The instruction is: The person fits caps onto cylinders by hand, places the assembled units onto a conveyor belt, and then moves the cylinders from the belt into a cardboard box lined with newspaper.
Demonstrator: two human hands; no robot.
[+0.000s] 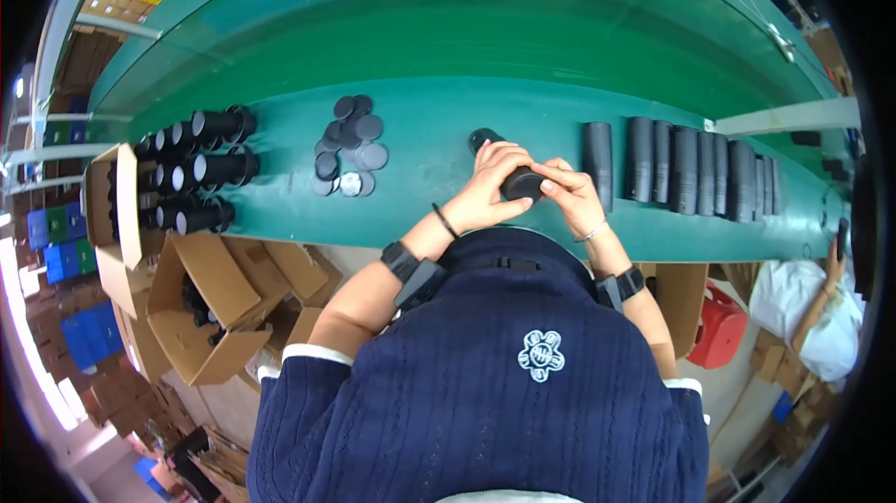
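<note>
Over the middle of the green table, my left hand [495, 188] is wrapped round a black tube [483, 138], its far end poking out beyond my fingers. A round black cap [523, 183] faces me at the tube's near end. The thumb and fingers of my right hand [571, 193] pinch the rim of this cap. My left palm hides most of the tube's middle. To the left lies a loose cluster of flat black discs [350, 134], one of them with a pale face. At the right, several black tubes [686, 167] lie side by side in a row.
Black cylinders with wider ends [219, 167] lie stacked at the table's left, beside an open cardboard box [128, 204]. More open boxes [201, 307] stand below the near edge. A red plastic object [719, 326] and another person's arm [821, 302] are at the right.
</note>
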